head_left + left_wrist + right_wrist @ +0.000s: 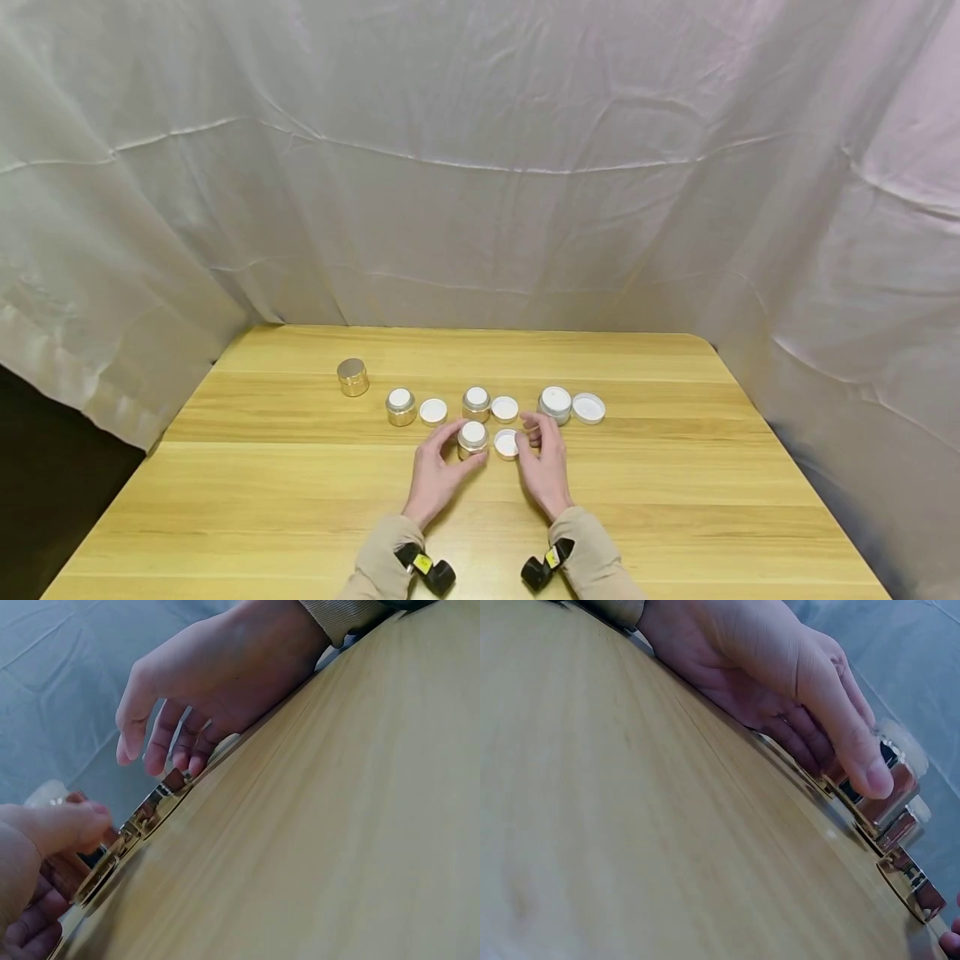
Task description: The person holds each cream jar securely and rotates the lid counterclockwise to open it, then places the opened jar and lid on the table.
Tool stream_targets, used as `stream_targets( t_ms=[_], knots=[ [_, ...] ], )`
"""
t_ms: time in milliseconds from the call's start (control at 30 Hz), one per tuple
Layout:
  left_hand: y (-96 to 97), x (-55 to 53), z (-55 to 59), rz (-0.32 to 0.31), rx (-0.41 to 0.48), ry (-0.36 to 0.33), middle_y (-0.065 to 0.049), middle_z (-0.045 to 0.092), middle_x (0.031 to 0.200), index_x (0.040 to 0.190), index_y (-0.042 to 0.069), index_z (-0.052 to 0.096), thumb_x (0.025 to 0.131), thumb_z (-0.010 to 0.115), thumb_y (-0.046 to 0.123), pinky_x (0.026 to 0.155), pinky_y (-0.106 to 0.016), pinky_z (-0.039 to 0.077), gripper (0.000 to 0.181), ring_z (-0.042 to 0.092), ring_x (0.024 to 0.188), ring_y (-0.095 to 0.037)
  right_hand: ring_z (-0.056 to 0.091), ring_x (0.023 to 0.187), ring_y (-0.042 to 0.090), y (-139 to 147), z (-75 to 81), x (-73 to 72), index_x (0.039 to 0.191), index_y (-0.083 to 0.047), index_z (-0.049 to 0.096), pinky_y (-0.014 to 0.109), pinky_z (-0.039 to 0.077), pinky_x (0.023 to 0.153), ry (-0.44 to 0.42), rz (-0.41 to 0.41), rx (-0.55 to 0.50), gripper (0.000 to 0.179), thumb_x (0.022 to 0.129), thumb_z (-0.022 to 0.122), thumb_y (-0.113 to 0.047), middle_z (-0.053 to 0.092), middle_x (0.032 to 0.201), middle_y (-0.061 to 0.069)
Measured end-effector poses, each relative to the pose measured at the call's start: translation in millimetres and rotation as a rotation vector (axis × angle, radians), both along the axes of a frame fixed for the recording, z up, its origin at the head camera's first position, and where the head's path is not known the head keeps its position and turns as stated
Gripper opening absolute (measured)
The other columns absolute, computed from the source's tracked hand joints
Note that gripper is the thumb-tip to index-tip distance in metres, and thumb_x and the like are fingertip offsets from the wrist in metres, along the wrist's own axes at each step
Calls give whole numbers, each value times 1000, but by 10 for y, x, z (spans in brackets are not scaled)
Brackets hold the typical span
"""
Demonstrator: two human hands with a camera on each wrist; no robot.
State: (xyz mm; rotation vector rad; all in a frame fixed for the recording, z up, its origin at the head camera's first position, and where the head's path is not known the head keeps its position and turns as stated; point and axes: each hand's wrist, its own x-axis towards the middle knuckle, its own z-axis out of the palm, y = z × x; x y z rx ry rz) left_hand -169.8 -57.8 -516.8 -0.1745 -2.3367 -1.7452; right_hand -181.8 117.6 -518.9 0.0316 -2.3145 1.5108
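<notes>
My left hand [441,475] holds a small gold jar [472,447] between thumb and fingers; the jar stands upright, with a white top showing. In the right wrist view, the left hand's thumb [875,778] lies along the jar's side. A gold lid with a white inside [505,445] lies upturned just right of the jar. Beside that lid is my right hand [546,467], its fingers loosely bent and nothing in its grasp. The left wrist view shows the right hand [225,675] raised a little over the tabletop, with its fingers hanging apart.
Behind the hands stand a gold jar [401,412] with an upturned lid [433,412], another jar [476,410] with its lid [505,408], and a wider silver jar [555,410] beside a larger lid [588,408]. A closed gold jar [352,382] stands farther left. Grey curtains surround the wooden table [300,517].
</notes>
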Motion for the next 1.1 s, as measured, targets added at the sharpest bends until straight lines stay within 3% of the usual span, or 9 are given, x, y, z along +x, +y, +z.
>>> stream_targets(
  t_ms=[267,567,667,767,867,933,1000,1100],
  knots=[
    [47,-15,-3,39,-77,-10,-12,68,130,126,9,68,73,89,16,111,-49,47,58,65,121,-31,50,81,10,2,5,-2,114,-3,66,17,45,73,8,-5,-2,23,92,60,0,61,101,11],
    [68,-13,-19,72,-121,25,-15,69,129,126,8,68,72,89,15,108,-50,50,59,67,119,-33,50,81,9,6,-10,3,113,-3,66,17,43,73,17,-6,14,23,93,58,0,61,102,11],
    [72,-7,-11,67,-94,17,-14,69,130,130,7,64,71,90,17,109,-49,50,66,66,120,-32,50,82,9,8,-11,2,113,-3,66,17,44,74,15,-6,12,23,93,58,0,61,102,11],
    [84,8,1,93,28,46,-15,68,125,134,4,58,76,85,15,103,-44,53,64,66,110,-27,50,82,9,11,-15,-1,113,-3,66,17,44,74,9,-7,10,23,93,58,0,61,102,11],
    [71,22,18,183,241,113,-17,63,113,131,-2,53,91,68,10,97,-28,52,44,61,100,-14,50,81,8,13,-10,2,114,-3,66,17,44,73,2,-7,11,22,93,58,-1,61,102,10],
    [31,21,36,292,335,176,-13,58,105,125,-7,51,96,55,4,91,-20,48,31,56,94,-8,49,81,7,11,-7,3,114,-3,66,18,45,73,3,-7,13,22,93,58,-2,61,102,10],
    [-46,-2,54,412,394,231,-7,54,98,119,-10,50,97,48,4,87,-17,44,26,51,91,-5,49,80,7,7,-1,3,114,-3,66,18,45,73,6,-4,13,22,93,58,-2,61,102,10],
    [-225,-81,83,606,416,258,4,48,92,111,-8,49,94,48,3,80,-19,40,20,46,86,-5,50,81,8,6,1,3,114,-3,66,18,45,73,11,0,9,22,93,58,-1,62,102,11]
  ],
)
